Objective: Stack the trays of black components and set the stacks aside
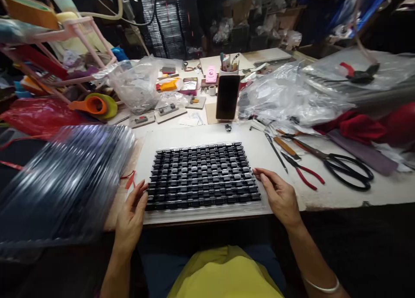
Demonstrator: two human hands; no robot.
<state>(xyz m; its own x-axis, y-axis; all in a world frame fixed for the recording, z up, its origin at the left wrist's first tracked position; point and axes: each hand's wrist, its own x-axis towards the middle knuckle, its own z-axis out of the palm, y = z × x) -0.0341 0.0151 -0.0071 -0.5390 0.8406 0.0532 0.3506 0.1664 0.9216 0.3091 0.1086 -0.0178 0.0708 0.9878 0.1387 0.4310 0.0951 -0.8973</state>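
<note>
left hand [131, 216] touching tray [202, 175] left edge, fingers apart | right hand [280, 198] resting at right edge, fingers loosely apart | scissors [340, 164] lying far right on worktop [340, 190]

Black tray [202, 177] on white board [259, 149], red-handled pliers [303, 172], black scissors [346, 168].

Looks like a small assembly workshop, pretty cramped. The workbench [340, 190] is littered with scissors [348, 170], red-handled pliers [303, 172], little jigs [167, 111] and plastic bags [136, 84] of parts, with stacked trays [168, 26] behind.
</note>
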